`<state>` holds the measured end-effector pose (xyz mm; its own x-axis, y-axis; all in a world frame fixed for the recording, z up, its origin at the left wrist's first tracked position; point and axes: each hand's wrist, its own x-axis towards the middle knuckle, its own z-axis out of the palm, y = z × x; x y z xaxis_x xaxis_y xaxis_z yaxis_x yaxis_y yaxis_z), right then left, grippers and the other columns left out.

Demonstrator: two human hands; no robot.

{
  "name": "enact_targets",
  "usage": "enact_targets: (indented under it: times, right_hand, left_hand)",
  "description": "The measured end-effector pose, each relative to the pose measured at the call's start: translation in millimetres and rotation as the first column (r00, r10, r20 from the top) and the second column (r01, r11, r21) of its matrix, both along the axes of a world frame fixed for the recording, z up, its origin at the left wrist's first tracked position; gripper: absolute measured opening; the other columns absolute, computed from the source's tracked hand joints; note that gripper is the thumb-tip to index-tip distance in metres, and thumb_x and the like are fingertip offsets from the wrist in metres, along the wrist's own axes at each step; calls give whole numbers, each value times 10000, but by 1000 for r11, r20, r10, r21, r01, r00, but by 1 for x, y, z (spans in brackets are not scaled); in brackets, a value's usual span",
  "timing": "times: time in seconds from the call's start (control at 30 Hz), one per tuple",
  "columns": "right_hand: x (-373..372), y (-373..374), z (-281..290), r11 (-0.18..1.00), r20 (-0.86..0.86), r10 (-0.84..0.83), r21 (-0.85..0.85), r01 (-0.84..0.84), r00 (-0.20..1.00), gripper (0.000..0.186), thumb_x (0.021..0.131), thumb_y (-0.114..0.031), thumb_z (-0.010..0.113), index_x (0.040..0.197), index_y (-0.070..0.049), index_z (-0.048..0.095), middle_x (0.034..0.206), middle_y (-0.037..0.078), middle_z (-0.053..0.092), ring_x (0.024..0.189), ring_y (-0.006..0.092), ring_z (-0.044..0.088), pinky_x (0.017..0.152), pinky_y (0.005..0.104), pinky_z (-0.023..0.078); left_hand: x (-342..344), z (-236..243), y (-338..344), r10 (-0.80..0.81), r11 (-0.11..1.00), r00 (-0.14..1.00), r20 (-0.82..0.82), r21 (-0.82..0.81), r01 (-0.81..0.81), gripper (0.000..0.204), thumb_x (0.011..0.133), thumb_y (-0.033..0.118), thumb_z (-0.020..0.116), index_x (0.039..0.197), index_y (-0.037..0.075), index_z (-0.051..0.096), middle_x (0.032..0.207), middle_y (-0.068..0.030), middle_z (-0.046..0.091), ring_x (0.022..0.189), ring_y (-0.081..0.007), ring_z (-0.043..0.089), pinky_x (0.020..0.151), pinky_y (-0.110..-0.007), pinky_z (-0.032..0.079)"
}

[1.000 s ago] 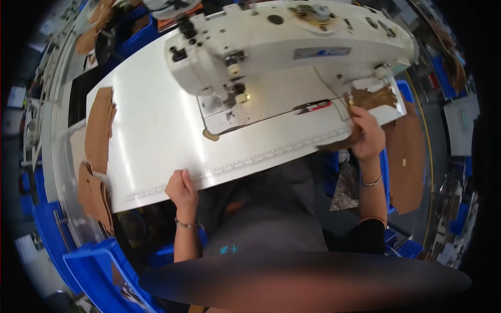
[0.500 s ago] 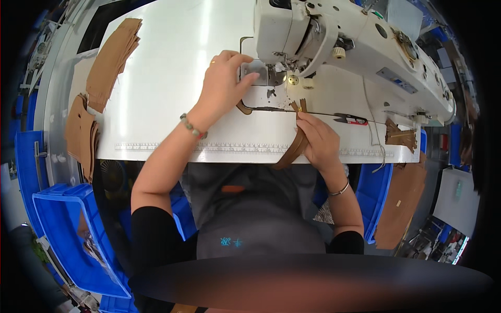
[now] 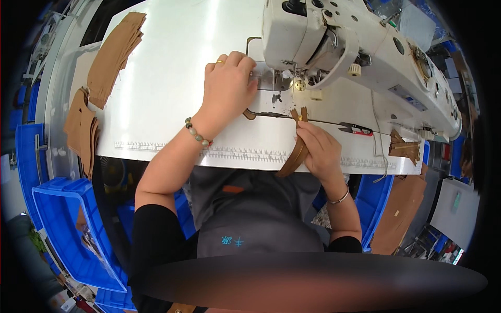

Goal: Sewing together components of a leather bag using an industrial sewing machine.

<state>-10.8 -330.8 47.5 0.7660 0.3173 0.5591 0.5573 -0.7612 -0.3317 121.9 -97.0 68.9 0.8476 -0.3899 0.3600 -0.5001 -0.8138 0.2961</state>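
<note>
My right hand [image 3: 321,148] pinches a brown zipper [image 3: 298,151] near its upper end. The two tape ends stick up past my fingers, and the tail hangs over the table's front edge. My left hand [image 3: 228,83] lies at the left side of the sewing machine's metal plate [image 3: 269,78], palm down with its fingers curled. What those fingertips hold, if anything, is hidden. The sewing machine [image 3: 313,41] stands just beyond both hands, its needle area to the right of my left hand. A small brown curved piece [image 3: 250,114] shows at the corner of the machine bed.
Red-handled thread snips [image 3: 357,129] lie right of the zipper, near a loose cord and a bundle of brown zippers [image 3: 403,147]. Stacks of brown fabric pieces [image 3: 112,62] lie at the left. Blue bins [image 3: 78,235] stand below the table on both sides.
My left hand's fingers have curled in, and the thumb has drawn closer to them. The right hand still holds the zipper. The whole view has shifted slightly.
</note>
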Motion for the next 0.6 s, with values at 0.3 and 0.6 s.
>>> enact_targets:
  times: [0.3, 0.6]
  right_hand:
    - [0, 0, 0, 1000, -7, 19, 18, -19, 1000, 242, 820, -35, 787, 1044, -1, 701, 1105, 142, 738, 902, 311, 739, 750, 367, 611]
    - [-7, -43, -6, 978, 95, -203, -24, 206, 975, 322, 781, 112, 621, 1074, 17, 716, 1173, 169, 740, 1051, 336, 726, 892, 409, 598]
  left_hand:
    - [-10, -13, -18, -121, 972, 972, 203, 222, 75, 334, 868, 97, 626, 1181, 137, 734, 1228, -75, 626, 1072, -233, 592, 916, -458, 418]
    - [48, -17, 42, -100, 992, 984, 148, 95, 87, 311, 907, 127, 695, 1214, 82, 717, 1383, -124, 632, 1307, -335, 566, 1038, -467, 482]
